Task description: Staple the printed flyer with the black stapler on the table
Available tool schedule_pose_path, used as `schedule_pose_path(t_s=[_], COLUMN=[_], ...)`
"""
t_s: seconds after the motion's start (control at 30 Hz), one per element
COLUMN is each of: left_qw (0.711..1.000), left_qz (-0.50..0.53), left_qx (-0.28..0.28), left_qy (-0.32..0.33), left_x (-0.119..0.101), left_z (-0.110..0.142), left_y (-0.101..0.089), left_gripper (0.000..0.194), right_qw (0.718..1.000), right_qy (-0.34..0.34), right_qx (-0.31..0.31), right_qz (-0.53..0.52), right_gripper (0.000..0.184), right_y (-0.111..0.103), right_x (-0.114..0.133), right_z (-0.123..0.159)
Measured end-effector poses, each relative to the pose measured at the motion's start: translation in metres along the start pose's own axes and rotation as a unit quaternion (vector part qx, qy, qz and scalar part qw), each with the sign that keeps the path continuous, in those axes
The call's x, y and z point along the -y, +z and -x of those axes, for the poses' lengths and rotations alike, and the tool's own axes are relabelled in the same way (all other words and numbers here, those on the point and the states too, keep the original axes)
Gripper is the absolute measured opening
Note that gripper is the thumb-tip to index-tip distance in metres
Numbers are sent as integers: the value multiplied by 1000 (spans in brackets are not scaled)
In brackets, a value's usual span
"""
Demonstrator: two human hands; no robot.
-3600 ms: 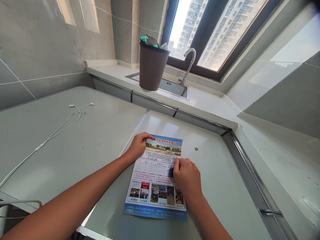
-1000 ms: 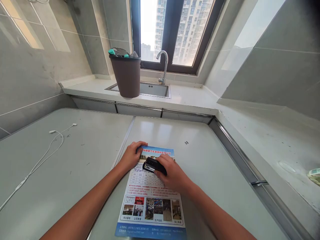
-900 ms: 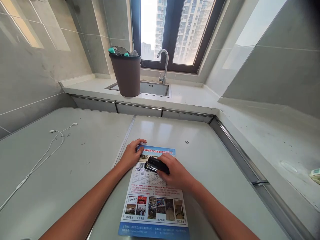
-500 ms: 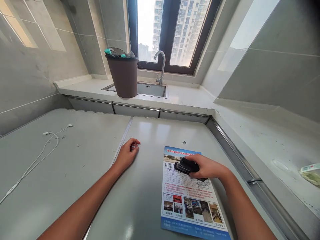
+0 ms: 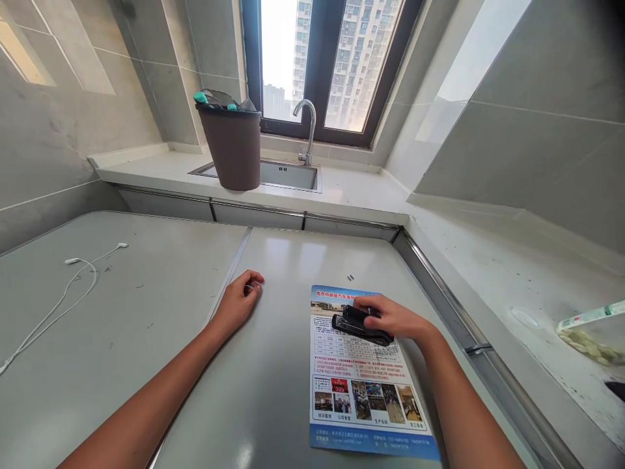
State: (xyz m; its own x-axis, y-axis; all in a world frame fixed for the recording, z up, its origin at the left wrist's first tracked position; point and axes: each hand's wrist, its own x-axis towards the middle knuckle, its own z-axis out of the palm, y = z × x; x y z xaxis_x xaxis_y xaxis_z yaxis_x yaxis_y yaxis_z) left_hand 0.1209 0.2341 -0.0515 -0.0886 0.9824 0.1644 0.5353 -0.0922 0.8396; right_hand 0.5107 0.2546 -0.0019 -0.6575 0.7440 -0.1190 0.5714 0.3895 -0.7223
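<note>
My right hand (image 5: 390,316) grips a black stapler (image 5: 364,329) from above, with the stapler lying across the upper part of a printed flyer (image 5: 361,365). The flyer has blue edges, red headline text, a table and rows of small photos, and lies flat on the table. On the bare tabletop left of the flyer rests my left hand (image 5: 240,298), its fingers loosely curled with a gap to the thumb and nothing in them. Two small staple strips (image 5: 350,278) lie just beyond the flyer's top edge.
A white cable (image 5: 58,303) trails over the table's left half (image 5: 161,286). Behind stands a counter with a sink (image 5: 293,174), a faucet (image 5: 308,130) and a filled brown bin (image 5: 233,150). On the right counter lies a clear package (image 5: 593,335).
The whole view has shifted slightly, so things sit a little farther left. My right hand stays on the stapler, whose rear end shows more now. My left hand keeps its place.
</note>
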Motion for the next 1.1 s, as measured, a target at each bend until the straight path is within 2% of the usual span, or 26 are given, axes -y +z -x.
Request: schedule_pose_path(t_s=[0.07, 0.13, 0.17, 0.2, 0.3, 0.37, 0.43, 0.5, 0.57, 0.67, 0.87, 1.1], left_qw=[1000, 1000, 1000, 999, 999, 997, 990, 976, 960, 944, 902, 834], left_qz=[6, 21, 28, 33, 45, 72, 134, 214, 276, 318, 421, 533], left_qx=[-2, -7, -9, -10, -16, -29, -35, -15, 33, 64, -9, -140], left_qy=[3, 7, 8, 8, 11, 5, -6, -23, -42, -64, -97, -40], left_x=[0, -1, -1, 0, 1, 2, 2, 1, 0, 0, 4, 2], left_z=[0, 0, 0, -1, -1, -2, -3, -3, -3, -3, -6, -8], left_y=[0, 0, 1, 1, 2, 1, 0, -2, -5, -8, -9, -20], left_gripper=[18, 18, 18, 19, 17, 18, 29, 46, 61, 71, 65, 57], right_qw=[992, 965, 950, 941, 931, 935, 945, 953, 954, 950, 943, 943], right_qy=[14, 31, 29, 18, -34, -51, -45, -23, -5, 4, 9, 2], right_qx=[-123, -261, -304, -322, -297, -262, -213, -165, -135, -122, -118, -95], right_qz=[-16, 21, 61, 106, 209, 233, 244, 255, 269, 287, 312, 320], right_gripper=[65, 60, 54, 46, 35, 41, 51, 59, 62, 61, 58, 58], right_y=[2, 4, 5, 6, 11, 16, 20, 24, 27, 29, 48, 98], right_x=[-10, -18, -22, -26, -37, -49, -63, -77, -87, -89, -60, 12], right_z=[-5, -11, -13, -15, -22, -29, -36, -42, -46, -48, -62, -127])
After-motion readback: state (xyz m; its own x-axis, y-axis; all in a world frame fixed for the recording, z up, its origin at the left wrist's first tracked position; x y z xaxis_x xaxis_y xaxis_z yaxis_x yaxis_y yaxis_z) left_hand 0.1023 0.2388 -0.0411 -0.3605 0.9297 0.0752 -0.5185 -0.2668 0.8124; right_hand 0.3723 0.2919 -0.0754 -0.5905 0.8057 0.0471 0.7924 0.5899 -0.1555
